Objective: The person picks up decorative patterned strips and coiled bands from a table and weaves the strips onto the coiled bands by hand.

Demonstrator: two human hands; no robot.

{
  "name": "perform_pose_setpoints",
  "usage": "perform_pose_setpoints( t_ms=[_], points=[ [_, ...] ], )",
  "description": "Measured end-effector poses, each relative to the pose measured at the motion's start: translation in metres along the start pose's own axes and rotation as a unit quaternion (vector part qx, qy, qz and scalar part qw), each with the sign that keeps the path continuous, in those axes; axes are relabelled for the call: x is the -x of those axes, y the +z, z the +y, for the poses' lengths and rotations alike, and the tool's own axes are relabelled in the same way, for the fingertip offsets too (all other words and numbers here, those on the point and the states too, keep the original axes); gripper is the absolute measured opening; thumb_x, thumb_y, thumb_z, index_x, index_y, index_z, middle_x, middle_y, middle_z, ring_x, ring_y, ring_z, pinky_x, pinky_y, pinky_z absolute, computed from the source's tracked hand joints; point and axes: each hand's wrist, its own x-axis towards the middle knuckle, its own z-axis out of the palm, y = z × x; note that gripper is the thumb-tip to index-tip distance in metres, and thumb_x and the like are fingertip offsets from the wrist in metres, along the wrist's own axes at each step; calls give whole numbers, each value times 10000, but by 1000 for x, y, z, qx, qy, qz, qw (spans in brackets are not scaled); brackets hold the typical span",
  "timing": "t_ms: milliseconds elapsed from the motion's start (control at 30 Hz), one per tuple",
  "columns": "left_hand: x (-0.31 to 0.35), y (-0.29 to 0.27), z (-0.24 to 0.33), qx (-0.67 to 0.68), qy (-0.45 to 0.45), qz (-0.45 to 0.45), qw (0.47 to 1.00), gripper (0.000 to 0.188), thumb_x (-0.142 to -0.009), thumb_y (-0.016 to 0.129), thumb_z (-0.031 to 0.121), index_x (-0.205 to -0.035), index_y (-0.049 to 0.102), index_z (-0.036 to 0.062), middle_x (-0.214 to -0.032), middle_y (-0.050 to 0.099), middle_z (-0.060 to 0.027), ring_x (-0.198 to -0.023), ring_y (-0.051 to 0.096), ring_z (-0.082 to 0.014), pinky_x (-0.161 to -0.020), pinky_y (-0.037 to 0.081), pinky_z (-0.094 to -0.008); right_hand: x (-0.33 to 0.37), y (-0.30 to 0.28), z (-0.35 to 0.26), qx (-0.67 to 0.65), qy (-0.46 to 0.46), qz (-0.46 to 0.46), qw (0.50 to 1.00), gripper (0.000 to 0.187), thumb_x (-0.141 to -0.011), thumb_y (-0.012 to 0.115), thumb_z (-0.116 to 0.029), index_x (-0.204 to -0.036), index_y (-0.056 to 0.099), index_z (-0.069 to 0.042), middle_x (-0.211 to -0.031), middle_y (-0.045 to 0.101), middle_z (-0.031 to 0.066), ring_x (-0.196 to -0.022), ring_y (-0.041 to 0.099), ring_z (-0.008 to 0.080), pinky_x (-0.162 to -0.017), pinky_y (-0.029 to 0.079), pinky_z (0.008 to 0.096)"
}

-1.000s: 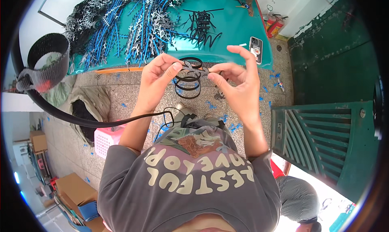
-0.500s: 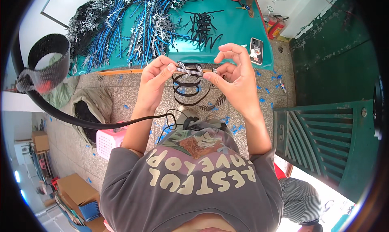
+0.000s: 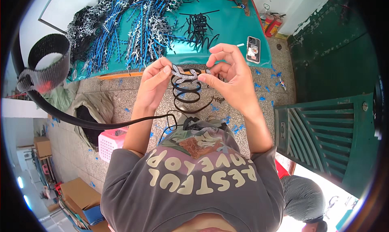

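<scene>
Between my hands runs a narrow black strip set with silver sparkling stones, shaped like a sprig of leaves (image 3: 186,75). My left hand (image 3: 152,82) pinches its left end between thumb and fingertips. On the other side, my right hand (image 3: 233,74) pinches the strip with thumb and forefinger, its other fingers loosely curled. Below the hands, a long black strip hangs in loose coils (image 3: 187,102), with small leaf shapes near its lower right end. Part of the strip behind the right fingers is hidden.
Ahead stands a green-topped table (image 3: 227,21) bearing black, silver and blue strip bundles (image 3: 148,37), loose black strips (image 3: 197,25) and a phone (image 3: 253,49). A black curved bar (image 3: 81,120) crosses on the left, above a pink basket (image 3: 110,145). Another person (image 3: 304,197) is behind at right.
The leaf sprig has turned in my fingers, so its leaves now spread wider and slope down to the right. The coils below hang more stretched. Both hands keep their pinch.
</scene>
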Motion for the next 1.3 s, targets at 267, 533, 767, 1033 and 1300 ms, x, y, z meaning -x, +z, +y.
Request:
perform_pose_setpoints(
  t_ms=[267, 533, 767, 1033, 1300],
  points=[
    [-10, -5, -13, 134, -112, -54, 983, 163, -896, 542, 221, -941, 534, 64, -892, 625, -61, -820, 600, -145, -749, 472, -290, -5, -12, 24, 58, -29, -105, 992, 232, -764, 693, -50, -961, 571, -29, -971, 524, 58, -860, 533, 129, -754, 442, 252],
    [-10, -4, -8, -173, 35, 51, 983, 303, -890, 539, 179, -1151, 538, 26, -1081, 599, -80, -1096, 502, -187, -952, 371, -339, -3, -7, 54, -169, 40, -182, 968, 79, -794, 660, -44, -821, 599, -3, -968, 544, 53, -901, 507, 129, -777, 403, 268],
    [-8, -10, 52, -595, 68, -263, 756, 176, -769, 678, 253, -833, 668, 89, -878, 627, -26, -921, 573, -191, -1039, 271, -439, -11, 12, 70, 31, -42, -206, 977, 111, -787, 678, -99, -851, 614, -34, -995, 550, 59, -949, 521, 138, -842, 415, 277],
    [16, -61, 73, -448, 46, -252, 857, 77, -739, 710, 146, -765, 680, 80, -677, 567, 9, -776, 509, -158, -1002, 279, -409, -7, 33, 79, -126, 164, -218, 954, 115, -836, 625, -88, -900, 610, 7, -834, 601, 34, -746, 566, 94, -636, 453, 215],
    [37, -119, 102, -438, 72, -212, 871, 107, -700, 741, 134, -713, 673, 52, -636, 540, 13, -750, 474, -151, -931, 325, -397, -25, 84, 21, 88, 52, -156, 982, 89, -733, 719, -69, -756, 650, -18, -687, 580, -21, -562, 409, 21, -492, 326, 191]
  ],
)
